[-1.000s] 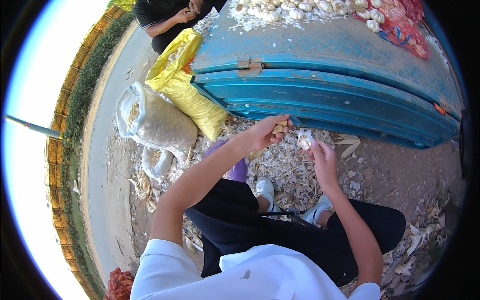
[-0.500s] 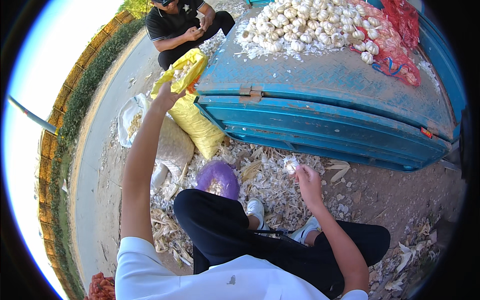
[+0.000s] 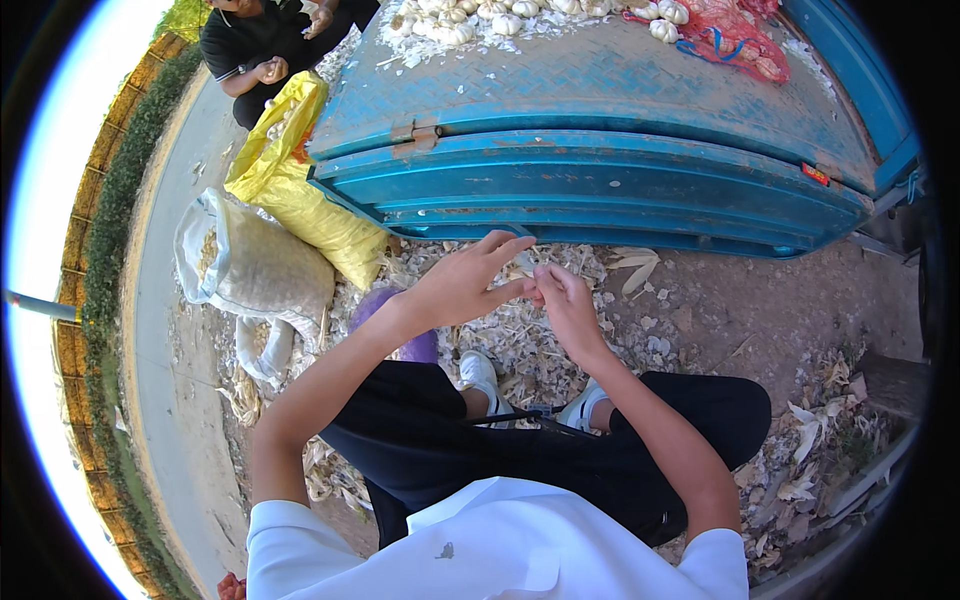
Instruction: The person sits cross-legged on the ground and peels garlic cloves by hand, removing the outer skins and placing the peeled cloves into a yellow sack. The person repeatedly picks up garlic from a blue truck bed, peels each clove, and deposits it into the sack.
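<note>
Head view, looking down at a seated person. The left hand (image 3: 462,285) and right hand (image 3: 566,305) meet in front of the knees, fingertips touching. Between them sits a small pale piece (image 3: 527,265), probably garlic, mostly hidden by the fingers; its exact shape cannot be told. The left fingers (image 3: 505,245) are partly spread, the index and middle extended over the piece and the thumb pressed toward the right hand. The right fingers (image 3: 548,275) are curled and pinched against the piece from the right. Both hands appear to grip it together, above the ground and clear of it.

Below the hands, the ground is strewn with dry husks (image 3: 520,340). Two white shoes (image 3: 480,372) lie just near of the hands, between the black-trousered legs. A purple object (image 3: 395,315) lies left of the left forearm, partly covered by it.

Far of the hands stands a blue metal cart (image 3: 600,180), its flat bed serving as a worktop, with garlic bulbs (image 3: 470,20) heaped at its far edge and a red net bag (image 3: 735,40) at far right. Left of the cart lean a yellow sack (image 3: 290,195) and, nearer and further left, a white mesh sack (image 3: 255,265). At far left another person (image 3: 265,45) in black sits beside the cart.
</note>
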Demonstrator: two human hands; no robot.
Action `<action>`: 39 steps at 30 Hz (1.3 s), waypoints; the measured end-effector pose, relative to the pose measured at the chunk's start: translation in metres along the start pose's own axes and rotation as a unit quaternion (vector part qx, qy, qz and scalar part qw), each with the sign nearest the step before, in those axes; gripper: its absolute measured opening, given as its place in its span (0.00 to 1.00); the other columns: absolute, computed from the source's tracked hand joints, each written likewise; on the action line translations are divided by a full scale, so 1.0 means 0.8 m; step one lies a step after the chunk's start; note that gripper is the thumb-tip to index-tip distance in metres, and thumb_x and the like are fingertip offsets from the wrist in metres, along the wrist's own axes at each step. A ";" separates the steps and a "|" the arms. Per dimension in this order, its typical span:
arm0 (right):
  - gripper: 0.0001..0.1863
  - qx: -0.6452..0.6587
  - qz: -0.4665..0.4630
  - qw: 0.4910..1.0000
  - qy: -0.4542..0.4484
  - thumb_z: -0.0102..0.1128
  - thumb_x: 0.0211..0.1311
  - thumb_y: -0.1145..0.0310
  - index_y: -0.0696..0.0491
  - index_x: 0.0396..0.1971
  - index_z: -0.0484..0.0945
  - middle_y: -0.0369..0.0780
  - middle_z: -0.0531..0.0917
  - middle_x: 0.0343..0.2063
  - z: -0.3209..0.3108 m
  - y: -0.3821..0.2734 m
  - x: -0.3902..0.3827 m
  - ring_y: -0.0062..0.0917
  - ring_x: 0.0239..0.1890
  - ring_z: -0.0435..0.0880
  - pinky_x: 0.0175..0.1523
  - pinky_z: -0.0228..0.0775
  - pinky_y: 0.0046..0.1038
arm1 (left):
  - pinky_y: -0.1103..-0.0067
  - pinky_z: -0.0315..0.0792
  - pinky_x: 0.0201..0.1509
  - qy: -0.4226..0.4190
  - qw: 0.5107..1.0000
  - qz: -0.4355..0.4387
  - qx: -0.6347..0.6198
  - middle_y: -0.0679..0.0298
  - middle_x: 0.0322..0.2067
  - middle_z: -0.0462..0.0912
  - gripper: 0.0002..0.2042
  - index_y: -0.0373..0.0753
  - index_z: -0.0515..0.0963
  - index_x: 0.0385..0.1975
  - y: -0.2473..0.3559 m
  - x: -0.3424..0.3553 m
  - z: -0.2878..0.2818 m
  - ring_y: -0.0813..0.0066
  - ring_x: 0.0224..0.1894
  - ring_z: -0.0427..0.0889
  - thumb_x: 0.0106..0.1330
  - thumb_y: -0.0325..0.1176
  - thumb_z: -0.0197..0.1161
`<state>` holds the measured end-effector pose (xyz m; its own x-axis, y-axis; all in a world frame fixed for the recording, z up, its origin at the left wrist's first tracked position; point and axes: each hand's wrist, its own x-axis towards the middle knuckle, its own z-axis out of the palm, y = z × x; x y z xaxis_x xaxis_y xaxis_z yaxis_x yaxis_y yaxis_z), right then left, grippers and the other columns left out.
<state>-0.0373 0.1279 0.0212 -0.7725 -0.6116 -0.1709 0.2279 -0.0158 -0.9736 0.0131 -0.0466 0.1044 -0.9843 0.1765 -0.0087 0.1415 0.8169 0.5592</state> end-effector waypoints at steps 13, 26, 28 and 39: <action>0.25 -0.138 -0.040 0.989 0.042 0.47 0.75 0.50 0.62 0.37 0.77 0.37 0.80 0.26 -0.005 0.008 0.008 0.19 0.29 0.79 0.37 0.70 0.25 | 0.59 0.70 0.35 -0.032 0.997 -0.012 0.073 0.52 0.29 0.78 0.16 0.37 0.70 0.46 -0.027 0.000 0.037 0.47 0.34 0.79 0.59 0.29 0.62; 0.24 -0.027 -0.012 0.995 0.091 0.53 0.73 0.53 0.64 0.36 0.78 0.39 0.76 0.29 -0.011 0.015 0.016 0.21 0.37 0.79 0.38 0.71 0.25 | 0.62 0.76 0.40 0.100 0.988 -0.041 0.108 0.54 0.39 0.79 0.19 0.36 0.72 0.51 -0.008 0.005 0.041 0.50 0.44 0.80 0.60 0.34 0.63; 0.23 -0.102 -0.031 0.987 0.117 0.53 0.72 0.54 0.64 0.35 0.78 0.39 0.76 0.30 -0.014 0.023 0.016 0.22 0.37 0.79 0.40 0.71 0.26 | 0.63 0.76 0.39 0.056 0.989 -0.043 0.131 0.55 0.38 0.80 0.20 0.36 0.72 0.49 -0.006 0.006 0.044 0.52 0.42 0.82 0.61 0.39 0.64; 0.22 0.037 0.034 0.995 0.081 0.51 0.74 0.57 0.66 0.39 0.77 0.40 0.78 0.35 0.008 0.008 -0.001 0.22 0.30 0.83 0.37 0.78 0.23 | 0.68 0.78 0.35 0.037 0.981 0.016 0.188 0.57 0.35 0.75 0.17 0.33 0.71 0.46 -0.015 0.000 0.058 0.60 0.38 0.82 0.60 0.33 0.62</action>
<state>-0.0318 0.1232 0.0156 -0.8376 -0.4781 -0.2643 0.3217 -0.0407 -0.9460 0.0162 -0.0311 0.0590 -0.9819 0.1755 0.0713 0.1869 0.9591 0.2126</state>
